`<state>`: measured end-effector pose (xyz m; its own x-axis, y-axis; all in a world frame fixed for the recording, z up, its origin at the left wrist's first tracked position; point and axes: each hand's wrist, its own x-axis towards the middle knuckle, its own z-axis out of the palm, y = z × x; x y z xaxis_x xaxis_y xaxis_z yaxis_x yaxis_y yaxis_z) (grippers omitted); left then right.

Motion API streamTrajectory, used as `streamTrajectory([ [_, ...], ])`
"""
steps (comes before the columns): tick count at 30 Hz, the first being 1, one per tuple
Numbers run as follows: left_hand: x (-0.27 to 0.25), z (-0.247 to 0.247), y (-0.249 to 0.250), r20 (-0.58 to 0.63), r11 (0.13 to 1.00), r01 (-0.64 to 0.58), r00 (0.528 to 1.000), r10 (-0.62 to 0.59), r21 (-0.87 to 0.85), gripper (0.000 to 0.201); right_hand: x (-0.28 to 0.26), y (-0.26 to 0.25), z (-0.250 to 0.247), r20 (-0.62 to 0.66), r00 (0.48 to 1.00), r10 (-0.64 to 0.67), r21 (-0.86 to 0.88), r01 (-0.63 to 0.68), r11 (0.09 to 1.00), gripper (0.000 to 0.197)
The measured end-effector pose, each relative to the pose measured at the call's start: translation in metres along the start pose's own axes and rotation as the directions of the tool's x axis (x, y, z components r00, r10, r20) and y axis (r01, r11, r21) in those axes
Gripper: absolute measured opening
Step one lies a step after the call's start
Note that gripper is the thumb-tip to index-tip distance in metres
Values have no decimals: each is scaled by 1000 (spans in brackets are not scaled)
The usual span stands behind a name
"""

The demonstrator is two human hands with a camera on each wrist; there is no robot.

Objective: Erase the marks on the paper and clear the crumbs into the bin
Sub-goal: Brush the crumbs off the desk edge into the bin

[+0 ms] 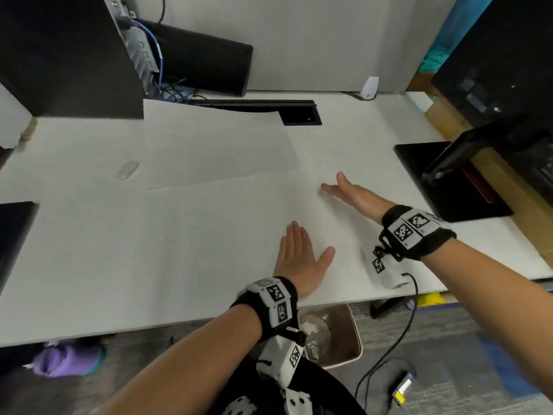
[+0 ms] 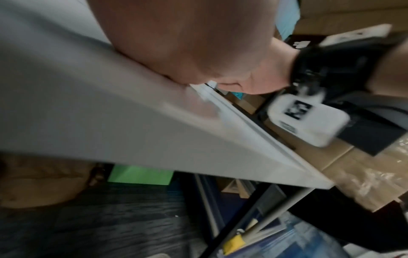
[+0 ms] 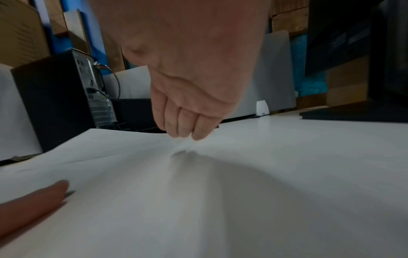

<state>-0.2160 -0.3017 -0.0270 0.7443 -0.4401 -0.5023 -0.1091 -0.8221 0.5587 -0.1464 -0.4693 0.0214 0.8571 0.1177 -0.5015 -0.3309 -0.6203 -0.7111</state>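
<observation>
Head view: left hand (image 1: 302, 259) lies flat, palm down, fingers straight and together, thumb spread, on the near sheet of paper (image 1: 194, 235) close to the desk's (image 1: 389, 139) front edge. Right hand (image 1: 350, 194) stands on its little-finger edge on the same sheet, fingers straight, holding nothing; right wrist view shows the fingertips (image 3: 198, 134) touching the paper. A second sheet (image 1: 215, 145) lies farther back, partly under the near one. Eraser (image 1: 127, 170) rests on the desk, left of the sheets, well apart from both hands. Bin (image 1: 344, 333) sits on the floor below the desk edge, just under the left wrist, with crumpled white scraps inside. Crumbs and marks cannot be made out.
</observation>
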Motion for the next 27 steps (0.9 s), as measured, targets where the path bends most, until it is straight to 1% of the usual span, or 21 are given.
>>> streamTrajectory([
  [1, 2, 4, 10, 26, 998, -23, 999, 25, -63, 73, 6, -1, -7, -11, 1000, 11, -24, -11, 1000, 68],
  [3, 2, 6, 22, 50, 962, -60, 996, 76, -265, 67, 17, -3, -16, -7, 1000, 30, -80, -30, 996, 69],
  [5, -1, -1, 18, -10, 883, -99, 994, 106, -458, 60, 23, -6, -17, 28, 998, 51, -124, -47, 991, 69],
  [7, -5, -9, 3, -106, 825, -148, 989, 107, -546, 59, 30, -9, -11, 84, 993, 78, -155, -64, 986, 68],
  [8, -8, -15, -7, -159, 810, -163, 983, 87, -563, 61, 33, -10, -5, 115, 989, 88, -174, -67, 982, 66],
  [9, -9, -20, -18, -208, 818, -153, 977, 41, -555, 62, 35, -9, 3, 146, 985, 91, -206, -59, 977, 64],
  [10, -8, -28, -29, -250, 852, -114, 968, -21, -511, 62, 35, -8, 11, 187, 979, 81, -253, -32, 967, 63],
  [12, -5, -43, -50, -310, 916, 26, 937, -163, -400, 61, 29, 0, 30, 325, 945, 39, -354, 83, 932, 61],
  [13, -2, -49, -60, -325, 929, 102, 918, -225, -356, 63, 22, 3, 39, 406, 914, 18, -392, 157, 907, 66],
  [15, 5, -54, -73, -303, 937, 231, 902, -307, -264, 65, 3, 14, 52, 540, 840, -56, -346, 282, 895, 98],
  [16, 7, -52, -73, -283, 944, 267, 906, -315, -195, 66, -7, 21, 55, 580, 810, -89, -310, 320, 895, 110],
  [17, 9, -47, -69, -268, 950, 283, 913, -308, -128, 66, -15, 27, 56, 596, 796, -108, -270, 326, 906, 110],
  [18, 10, -40, -61, -254, 957, 277, 923, -290, -87, 67, -21, 33, 56, 581, 806, -110, -206, 277, 939, 101],
  [19, 11, -33, -51, -237, 965, 254, 936, -262, -63, 68, -26, 36, 51, 534, 838, -116, -90, 192, 977, 90],
  [20, 11, -25, -38, -212, 976, 213, 953, -218, -43, 69, -27, 39, 44, 447, 883, -143, 69, 126, 990, 81],
  [21, 12, -18, -25, -183, 986, 165, 969, -166, -20, 70, -25, 40, 35, 331, 927, -176, 216, 108, 970, 75],
  [22, 12, -10, -12, -149, 993, 120, 982, -119, 0, 71, -20, 41, 24, 214, 958, -190, 306, 119, 945, 71],
  [23, 13, -3, -2, -109, 997, 77, 991, -75, 15, 71, -14, 40, 12, 129, 974, -185, 333, 133, 933, 70],
  [24, 12, 3, 9, -57, 999, 35, 998, -35, 6, 71, -6, 39, 0, 75, 983, -167, 316, 135, 939, 69],
  [26, 10, 13, 26, 47, 995, -37, 998, 42, -96, 68, 5, 35, -17, 32, 994, -108, 194, 100, 976, 64],
  [27, 8, 15, 32, 66, 980, -65, 995, 79, -187, 65, 10, 33, -21, 32, 997, -77, 96, 73, 993, 65],
])
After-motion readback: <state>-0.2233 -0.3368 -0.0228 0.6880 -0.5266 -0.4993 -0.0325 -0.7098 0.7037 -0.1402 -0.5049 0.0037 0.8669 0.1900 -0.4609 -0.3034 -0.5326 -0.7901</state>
